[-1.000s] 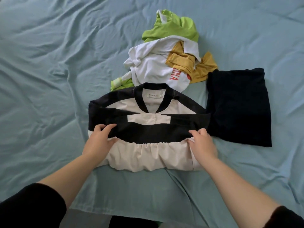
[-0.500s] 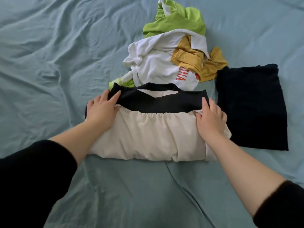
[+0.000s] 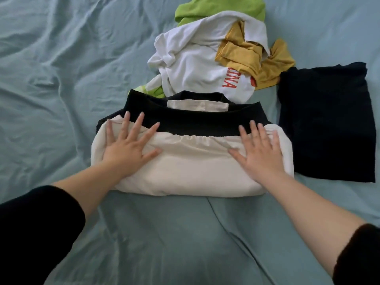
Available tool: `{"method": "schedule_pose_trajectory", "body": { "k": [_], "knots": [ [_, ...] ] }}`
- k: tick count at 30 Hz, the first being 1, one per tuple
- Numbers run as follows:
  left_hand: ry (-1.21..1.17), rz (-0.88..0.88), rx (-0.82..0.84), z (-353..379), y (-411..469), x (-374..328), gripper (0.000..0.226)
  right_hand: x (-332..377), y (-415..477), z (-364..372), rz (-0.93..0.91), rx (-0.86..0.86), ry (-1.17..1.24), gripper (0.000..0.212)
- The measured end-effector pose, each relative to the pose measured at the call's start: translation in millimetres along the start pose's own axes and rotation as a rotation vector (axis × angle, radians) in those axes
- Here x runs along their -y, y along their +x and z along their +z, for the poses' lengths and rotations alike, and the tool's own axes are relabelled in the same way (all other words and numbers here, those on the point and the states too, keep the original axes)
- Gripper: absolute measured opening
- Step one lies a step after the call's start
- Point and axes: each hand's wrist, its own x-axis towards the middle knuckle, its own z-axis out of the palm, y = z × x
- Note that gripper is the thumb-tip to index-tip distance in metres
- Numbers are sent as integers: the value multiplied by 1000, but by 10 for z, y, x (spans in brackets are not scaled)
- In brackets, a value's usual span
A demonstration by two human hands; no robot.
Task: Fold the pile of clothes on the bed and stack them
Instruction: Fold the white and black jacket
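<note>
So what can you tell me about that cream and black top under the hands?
The cream and black top lies folded into a wide, soft bundle on the blue bed sheet. Its near part is plain cream cloth, meeting a black band along a gathered seam; beyond, a black collar and cream strip show. The left hand and right hand press flat on it, fingers spread. Its far edge meets the unfolded pile; a folded dark garment lies beside it on the right.
</note>
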Motion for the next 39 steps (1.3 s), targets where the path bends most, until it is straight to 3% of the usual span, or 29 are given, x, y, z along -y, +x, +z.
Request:
{"method": "schedule_pose_trajectory", "body": {
  "k": [5,8,10,12,14,16,18,19,21,23,25,27,33,39],
  "knots": [
    [-94,20,114,60,247,11,69,37,216,222,33,63,14,77],
    [-78,8,220,-82,231,-4,72,37,195,22,11,167,119,77],
    [-41,-4,217,-233,157,-92,76,101,48,-202,-46,118,278,72],
    [-79,-22,65,-363,-34,-251,77,218,-309,-372,-89,-62,647,55],
    [-174,11,-99,-430,-355,-509,79,388,-813,-448,47,-68,1117,44],
    [-221,139,-128,-370,-748,-839,85,517,-1262,-388,360,192,1494,56],
    [-159,251,-84,-211,-1038,-1102,88,530,-1527,-179,644,594,1828,51],
    [-125,246,-46,-133,-1090,-1178,89,503,-1579,-82,727,713,1985,50],
    [-120,128,19,-29,-1019,-1237,94,387,-1493,80,855,659,2291,52],
    [-106,39,37,3,-859,-1260,96,303,-1263,110,967,407,2502,48],
    [-81,12,76,1,-761,-1300,92,290,-1058,84,1036,216,2595,42],
    [-78,4,110,-14,-747,-1342,86,325,-961,60,1066,152,2632,42],
    [-190,29,183,-145,-1093,-1392,76,310,-1295,-3,1056,175,2680,31],
    [-230,72,422,-27,-1955,-1822,80,29,-2174,71,1070,171,2623,28]
  ]
}}
